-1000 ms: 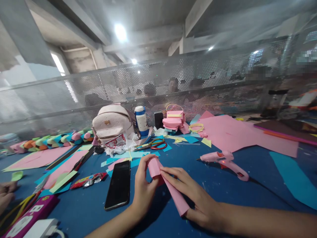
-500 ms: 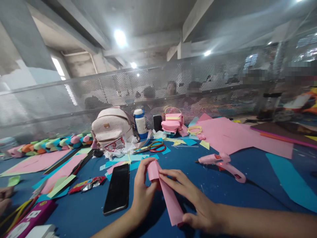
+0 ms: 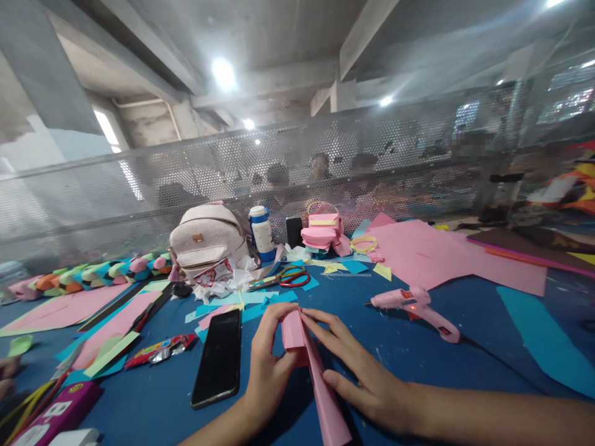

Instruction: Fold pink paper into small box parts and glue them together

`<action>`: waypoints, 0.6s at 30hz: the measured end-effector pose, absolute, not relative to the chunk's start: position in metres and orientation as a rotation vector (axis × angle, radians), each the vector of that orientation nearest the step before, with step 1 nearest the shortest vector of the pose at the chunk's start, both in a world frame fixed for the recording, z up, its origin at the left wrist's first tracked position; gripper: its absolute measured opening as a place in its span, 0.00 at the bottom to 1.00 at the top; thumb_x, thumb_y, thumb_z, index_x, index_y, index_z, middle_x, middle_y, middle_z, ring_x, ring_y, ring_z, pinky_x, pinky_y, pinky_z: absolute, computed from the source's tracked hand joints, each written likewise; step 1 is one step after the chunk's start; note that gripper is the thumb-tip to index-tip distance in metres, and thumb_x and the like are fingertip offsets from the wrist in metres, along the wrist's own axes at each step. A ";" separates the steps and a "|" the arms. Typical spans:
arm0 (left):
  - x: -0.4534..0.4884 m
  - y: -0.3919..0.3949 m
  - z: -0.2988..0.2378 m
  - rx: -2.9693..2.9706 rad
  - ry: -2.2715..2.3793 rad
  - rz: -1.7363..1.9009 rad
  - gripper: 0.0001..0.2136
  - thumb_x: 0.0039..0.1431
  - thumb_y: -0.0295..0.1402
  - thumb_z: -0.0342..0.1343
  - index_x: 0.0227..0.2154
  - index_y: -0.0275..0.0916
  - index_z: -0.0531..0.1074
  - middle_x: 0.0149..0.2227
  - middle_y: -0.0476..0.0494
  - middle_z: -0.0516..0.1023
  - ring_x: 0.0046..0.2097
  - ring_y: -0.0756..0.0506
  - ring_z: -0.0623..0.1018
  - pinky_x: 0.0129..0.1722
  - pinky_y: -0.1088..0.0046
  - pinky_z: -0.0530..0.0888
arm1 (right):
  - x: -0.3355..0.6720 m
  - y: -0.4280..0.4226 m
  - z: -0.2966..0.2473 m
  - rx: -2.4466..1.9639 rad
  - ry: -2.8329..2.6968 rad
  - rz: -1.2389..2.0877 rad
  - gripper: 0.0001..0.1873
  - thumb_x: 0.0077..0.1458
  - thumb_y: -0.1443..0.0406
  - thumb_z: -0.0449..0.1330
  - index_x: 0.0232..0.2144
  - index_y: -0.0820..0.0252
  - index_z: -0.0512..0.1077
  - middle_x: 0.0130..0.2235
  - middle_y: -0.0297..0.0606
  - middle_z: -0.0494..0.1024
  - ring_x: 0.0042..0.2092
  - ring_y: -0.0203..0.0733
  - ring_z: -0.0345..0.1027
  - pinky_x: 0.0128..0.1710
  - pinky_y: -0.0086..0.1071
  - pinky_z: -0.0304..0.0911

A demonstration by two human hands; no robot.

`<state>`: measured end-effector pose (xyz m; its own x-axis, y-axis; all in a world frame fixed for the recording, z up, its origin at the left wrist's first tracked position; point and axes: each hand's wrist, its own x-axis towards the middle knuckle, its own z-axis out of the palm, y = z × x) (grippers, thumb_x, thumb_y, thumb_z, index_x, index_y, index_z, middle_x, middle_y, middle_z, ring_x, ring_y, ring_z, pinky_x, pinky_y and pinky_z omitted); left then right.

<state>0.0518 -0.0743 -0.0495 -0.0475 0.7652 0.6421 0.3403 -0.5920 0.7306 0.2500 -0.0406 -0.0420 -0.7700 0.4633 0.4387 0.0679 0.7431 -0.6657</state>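
Blue table (image 3: pixel 418 365) carries paper scraps (image 3: pixel 255 298). Left hand (image 3: pixel 269 356) holds folded pink paper (image 3: pixel 292 331) between thumb and fingers, right of phone (image 3: pixel 216 359). Right hand (image 3: pixel 372 371), thumb and fingers spread apart, touches paper's right side.

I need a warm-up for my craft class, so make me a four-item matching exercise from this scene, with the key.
Things:
1. folded pink paper
2. glue gun
3. large phone
4. bottle

Descriptions:
A. black, lying flat beside the left hand
B. white and blue, upright beside the backpack
C. pink, lying on the blue table, touched by neither hand
D. touched by the left hand and the right hand

Pairs: 1-D, 2-C, 3-A, 4-B
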 end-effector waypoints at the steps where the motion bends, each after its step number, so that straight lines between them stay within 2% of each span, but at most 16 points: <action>1: 0.052 -0.075 -0.049 1.887 1.172 1.678 0.22 0.53 0.22 0.53 0.50 0.49 0.68 0.48 0.50 0.73 0.50 0.46 0.73 0.52 0.71 0.68 | 0.250 -0.040 -0.043 -0.399 -2.337 0.861 0.32 0.67 0.54 0.48 0.68 0.45 0.42 0.69 0.37 0.44 0.69 0.46 0.37 0.67 0.46 0.39; 7: 0.051 -0.072 -0.052 1.915 1.194 1.694 0.22 0.54 0.23 0.53 0.50 0.49 0.69 0.49 0.49 0.73 0.52 0.45 0.72 0.53 0.68 0.67 | 0.249 -0.041 -0.044 -0.384 -2.335 0.856 0.33 0.67 0.53 0.48 0.68 0.45 0.41 0.69 0.37 0.44 0.69 0.45 0.37 0.67 0.45 0.40; 15: 0.051 -0.072 -0.049 1.954 1.188 1.690 0.27 0.51 0.18 0.50 0.51 0.51 0.69 0.50 0.50 0.74 0.52 0.45 0.72 0.53 0.69 0.67 | 0.250 -0.042 -0.041 -0.395 -2.354 0.851 0.33 0.67 0.54 0.48 0.68 0.46 0.40 0.69 0.38 0.44 0.69 0.45 0.38 0.67 0.44 0.40; 18: 0.051 -0.072 -0.048 1.945 1.214 1.708 0.24 0.53 0.18 0.50 0.49 0.49 0.71 0.47 0.50 0.75 0.49 0.46 0.74 0.50 0.70 0.69 | 0.249 -0.042 -0.041 -0.375 -2.386 0.820 0.34 0.67 0.54 0.48 0.69 0.48 0.39 0.68 0.41 0.45 0.69 0.47 0.39 0.67 0.46 0.41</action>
